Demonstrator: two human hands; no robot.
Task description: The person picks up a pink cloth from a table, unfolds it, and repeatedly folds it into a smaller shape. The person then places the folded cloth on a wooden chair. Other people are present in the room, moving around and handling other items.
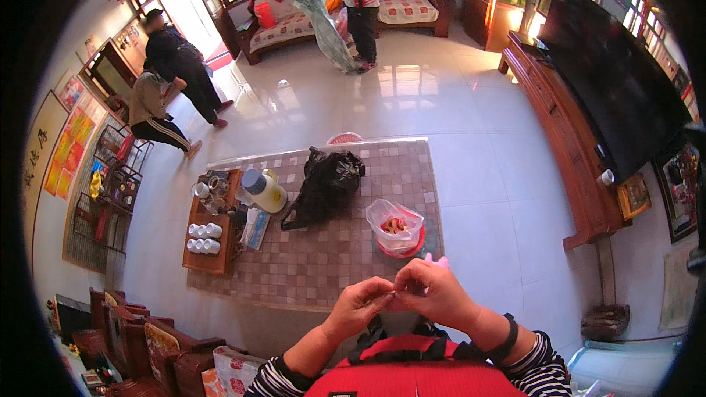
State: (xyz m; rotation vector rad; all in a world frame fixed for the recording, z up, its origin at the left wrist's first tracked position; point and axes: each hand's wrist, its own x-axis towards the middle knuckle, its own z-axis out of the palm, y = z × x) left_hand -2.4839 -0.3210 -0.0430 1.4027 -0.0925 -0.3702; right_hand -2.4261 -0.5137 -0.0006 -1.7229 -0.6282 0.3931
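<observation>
Both of my hands are raised in front of my red top, just past the near edge of the table. My left hand has its thumb and fingertips pinched together, touching the fingertips of my right hand. Thin pink material shows between the pinched fingertips. More of this pink item sticks out past the right fingers; its kind cannot be made out. Beyond my right hand, a clear plastic bag with small reddish and tan pieces sits in a red bowl on the tiled-pattern tabletop.
A black plastic bag, a thermos jug and a tissue pack lie on the table. A wooden tea tray holds several white cups. One person holds a sheet near a sofa; two people stand at left.
</observation>
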